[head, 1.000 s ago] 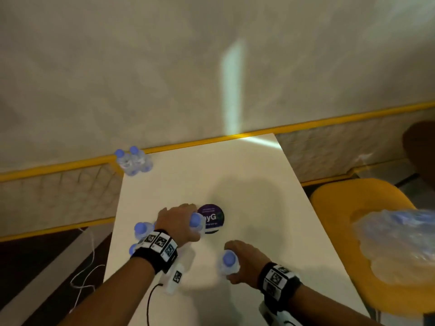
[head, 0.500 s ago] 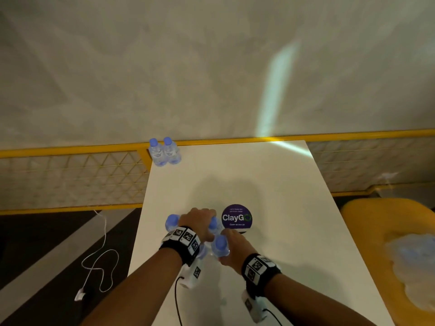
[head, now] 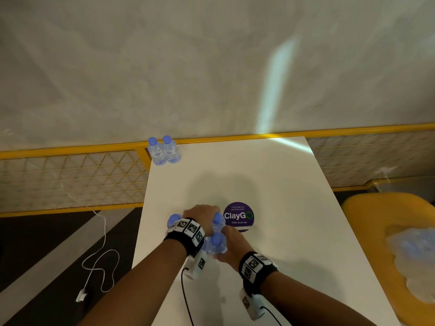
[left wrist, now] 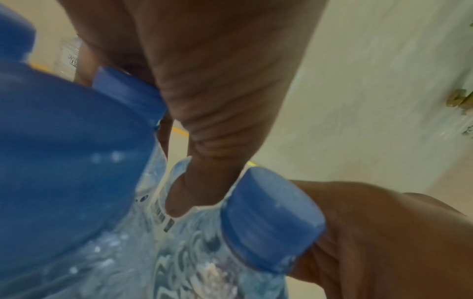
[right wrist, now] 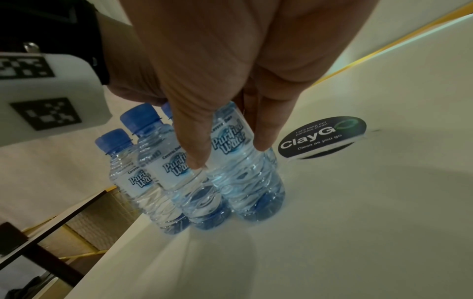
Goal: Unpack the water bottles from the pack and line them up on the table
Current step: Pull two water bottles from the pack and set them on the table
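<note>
Blue caps are seen on a huddle of small clear bottles (right wrist: 220, 172) on the white table (head: 282, 231); four can be counted. They are clasped by the left hand (head: 200, 215) and right hand (head: 231, 243). Two bottles (head: 164, 150) are stood far back.

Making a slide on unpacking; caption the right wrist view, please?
Right hand holding a water bottle upright beside three others near the ClayGo sticker.

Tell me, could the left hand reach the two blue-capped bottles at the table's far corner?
Probably, but not freely: the left hand is holding bottles; the two blue-capped bottles stand unobstructed.
</note>
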`<state>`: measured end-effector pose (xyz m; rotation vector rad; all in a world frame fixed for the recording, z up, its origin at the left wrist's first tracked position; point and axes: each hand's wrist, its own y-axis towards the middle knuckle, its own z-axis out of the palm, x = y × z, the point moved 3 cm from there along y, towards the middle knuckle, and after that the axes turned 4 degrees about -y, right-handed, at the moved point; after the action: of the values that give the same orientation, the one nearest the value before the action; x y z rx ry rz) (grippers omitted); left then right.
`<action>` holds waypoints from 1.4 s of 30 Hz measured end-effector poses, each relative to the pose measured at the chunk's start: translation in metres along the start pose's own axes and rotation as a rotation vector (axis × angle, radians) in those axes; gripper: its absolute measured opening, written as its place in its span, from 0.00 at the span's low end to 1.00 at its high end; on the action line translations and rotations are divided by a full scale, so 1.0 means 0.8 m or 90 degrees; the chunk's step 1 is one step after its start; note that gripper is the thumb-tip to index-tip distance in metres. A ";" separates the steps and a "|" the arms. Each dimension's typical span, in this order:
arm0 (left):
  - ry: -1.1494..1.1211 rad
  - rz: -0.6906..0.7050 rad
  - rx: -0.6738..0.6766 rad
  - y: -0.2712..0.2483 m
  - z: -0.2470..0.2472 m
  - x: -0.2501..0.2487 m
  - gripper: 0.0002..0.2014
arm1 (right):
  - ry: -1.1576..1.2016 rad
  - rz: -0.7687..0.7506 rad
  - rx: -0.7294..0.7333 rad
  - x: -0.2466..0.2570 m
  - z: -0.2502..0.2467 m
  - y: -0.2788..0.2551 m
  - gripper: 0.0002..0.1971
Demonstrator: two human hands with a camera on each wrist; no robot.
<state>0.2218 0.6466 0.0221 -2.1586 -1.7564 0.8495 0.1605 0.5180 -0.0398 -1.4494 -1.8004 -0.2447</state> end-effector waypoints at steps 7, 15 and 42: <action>-0.015 -0.020 0.010 -0.011 -0.007 0.002 0.25 | -0.007 0.033 0.007 -0.021 -0.014 -0.016 0.33; -0.078 0.093 -0.170 -0.051 -0.041 -0.087 0.28 | 0.007 0.108 -0.011 -0.145 -0.112 -0.128 0.17; -0.374 0.223 0.178 0.069 0.299 -0.762 0.11 | 0.191 0.585 -0.442 -0.630 -0.404 -0.438 0.28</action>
<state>0.0629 0.0103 -0.0234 -2.1889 -1.3511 1.8503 0.0099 -0.1589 -0.0541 -2.4021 -0.6776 -0.5926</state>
